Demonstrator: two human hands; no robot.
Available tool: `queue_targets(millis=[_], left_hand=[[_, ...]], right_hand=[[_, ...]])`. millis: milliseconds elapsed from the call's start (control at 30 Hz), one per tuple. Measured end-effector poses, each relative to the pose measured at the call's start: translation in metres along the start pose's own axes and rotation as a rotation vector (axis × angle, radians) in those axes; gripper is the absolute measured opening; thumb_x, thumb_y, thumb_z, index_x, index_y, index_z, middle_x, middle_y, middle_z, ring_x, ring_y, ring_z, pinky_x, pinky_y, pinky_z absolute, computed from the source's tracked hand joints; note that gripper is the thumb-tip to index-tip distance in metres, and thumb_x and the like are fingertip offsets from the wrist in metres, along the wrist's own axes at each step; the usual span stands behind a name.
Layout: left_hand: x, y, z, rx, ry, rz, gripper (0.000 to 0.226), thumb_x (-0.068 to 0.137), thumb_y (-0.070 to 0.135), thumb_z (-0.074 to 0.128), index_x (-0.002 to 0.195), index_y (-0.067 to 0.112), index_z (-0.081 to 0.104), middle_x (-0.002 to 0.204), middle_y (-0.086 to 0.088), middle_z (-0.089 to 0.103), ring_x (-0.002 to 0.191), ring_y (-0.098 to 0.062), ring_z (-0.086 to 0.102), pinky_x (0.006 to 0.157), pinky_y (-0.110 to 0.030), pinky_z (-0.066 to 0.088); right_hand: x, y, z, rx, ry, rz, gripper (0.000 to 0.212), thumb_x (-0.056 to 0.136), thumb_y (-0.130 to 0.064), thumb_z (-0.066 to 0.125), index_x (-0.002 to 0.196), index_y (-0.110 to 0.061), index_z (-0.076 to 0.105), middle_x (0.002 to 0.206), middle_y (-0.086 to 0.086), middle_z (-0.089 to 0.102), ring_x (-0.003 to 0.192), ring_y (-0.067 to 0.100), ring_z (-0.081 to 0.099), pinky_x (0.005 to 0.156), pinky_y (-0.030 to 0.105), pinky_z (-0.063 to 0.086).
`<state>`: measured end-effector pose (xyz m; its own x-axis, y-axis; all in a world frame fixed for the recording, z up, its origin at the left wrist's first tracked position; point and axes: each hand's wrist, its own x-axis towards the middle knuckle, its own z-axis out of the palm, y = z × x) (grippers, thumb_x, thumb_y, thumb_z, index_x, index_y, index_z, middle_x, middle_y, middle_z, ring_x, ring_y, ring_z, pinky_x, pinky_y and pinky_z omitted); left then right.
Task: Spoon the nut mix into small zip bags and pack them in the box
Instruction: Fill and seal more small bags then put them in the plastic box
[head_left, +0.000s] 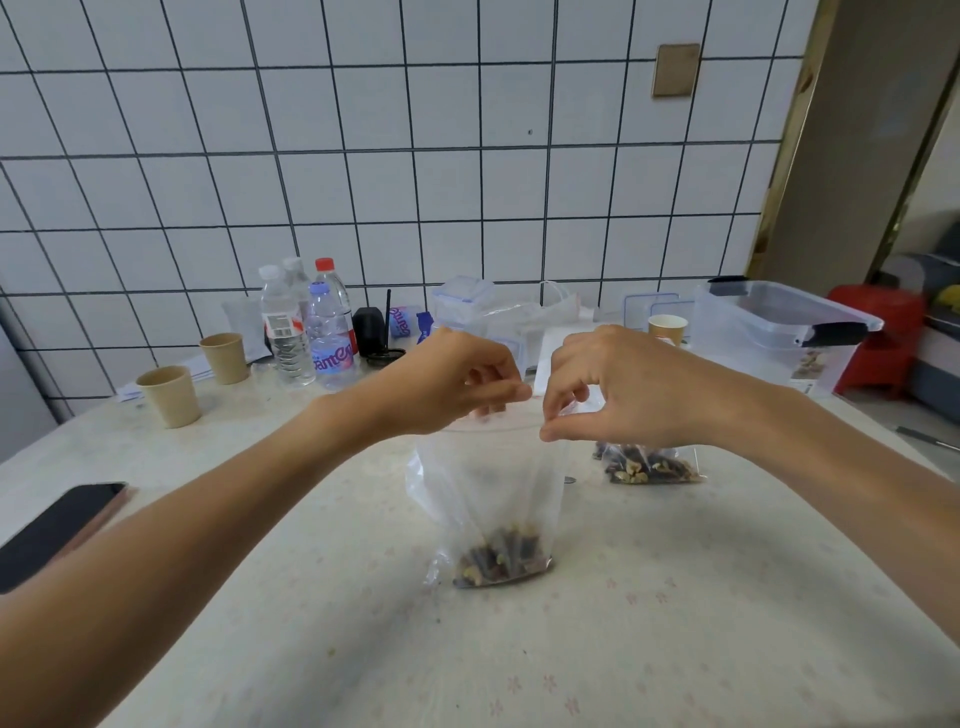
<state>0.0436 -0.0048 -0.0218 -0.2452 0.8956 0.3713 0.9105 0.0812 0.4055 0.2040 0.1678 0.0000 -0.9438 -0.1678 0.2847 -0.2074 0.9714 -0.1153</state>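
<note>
Clear plastic zip bag (491, 499), upright on the pale patterned tabletop (675, 597): we are pinching its top edge with both hands. Our left hand (447, 382) is gripping the strip with curled fingertips; our right hand (618, 384) is closing thumb and forefinger on it at the far corner. Seal state: we cannot tell whether the zip is fully closed.

Brown-and-tan nut mix (498, 564) is sitting in the bottom of the bag, filling only a small part of it. A second filled clear bag (649, 465) is lying flat just behind our right wrist. The clear lidded plastic storage box (779, 332) is standing well apart, at the right rear. Tan paper cups (171, 395), water bottles (306, 327) and a black phone (57, 525) are sitting to the left.

Risks, as we judge them: a partly pressed zip could be letting nuts spill on transfer to the box; trapped air could be making the bag bulky; uneven pinching could be tilting the bag over.
</note>
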Motion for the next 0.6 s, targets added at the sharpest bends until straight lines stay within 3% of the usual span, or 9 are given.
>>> queue_targets(millis=[100, 267, 400, 600], left_hand=[[-0.0008, 0.0000, 0.0010, -0.065, -0.002, -0.026, 0.020, 0.098, 0.027, 0.069, 0.089, 0.010, 0.071, 0.075, 0.000, 0.073, 0.064, -0.010, 0.068, 0.064, -0.035, 0.059], [-0.0008, 0.0006, 0.0002, -0.149, 0.005, -0.086, 0.020, 0.100, 0.025, 0.066, 0.091, 0.008, 0.069, 0.079, -0.004, 0.073, 0.068, -0.013, 0.072, 0.070, -0.044, 0.062], [0.0008, 0.0031, -0.0020, -0.136, -0.009, -0.103, 0.020, 0.099, 0.029, 0.066, 0.094, 0.010, 0.070, 0.081, -0.001, 0.073, 0.068, -0.015, 0.072, 0.068, -0.041, 0.063], [-0.0049, 0.0006, -0.0057, 0.020, -0.069, -0.089, 0.017, 0.091, 0.033, 0.077, 0.099, 0.018, 0.077, 0.085, 0.004, 0.075, 0.076, -0.012, 0.070, 0.072, -0.028, 0.058]], right_hand=[[-0.0005, 0.0009, 0.0010, 0.008, 0.030, 0.017, 0.023, 0.086, -0.057, 0.073, 0.081, -0.034, 0.074, 0.082, -0.016, 0.059, 0.086, 0.000, 0.053, 0.073, 0.021, 0.041], [-0.0008, 0.0048, 0.0000, 0.043, 0.024, 0.074, 0.032, 0.081, -0.067, 0.071, 0.090, -0.037, 0.074, 0.096, -0.016, 0.058, 0.094, 0.002, 0.054, 0.077, 0.026, 0.045], [-0.0001, 0.0069, 0.0004, 0.020, -0.058, 0.126, 0.043, 0.077, -0.075, 0.069, 0.100, -0.039, 0.075, 0.102, -0.020, 0.062, 0.098, -0.001, 0.058, 0.082, 0.026, 0.049], [-0.0003, 0.0100, -0.0014, 0.064, -0.071, 0.152, 0.034, 0.083, -0.058, 0.076, 0.100, -0.029, 0.078, 0.093, -0.017, 0.071, 0.089, -0.002, 0.063, 0.077, 0.018, 0.050]])
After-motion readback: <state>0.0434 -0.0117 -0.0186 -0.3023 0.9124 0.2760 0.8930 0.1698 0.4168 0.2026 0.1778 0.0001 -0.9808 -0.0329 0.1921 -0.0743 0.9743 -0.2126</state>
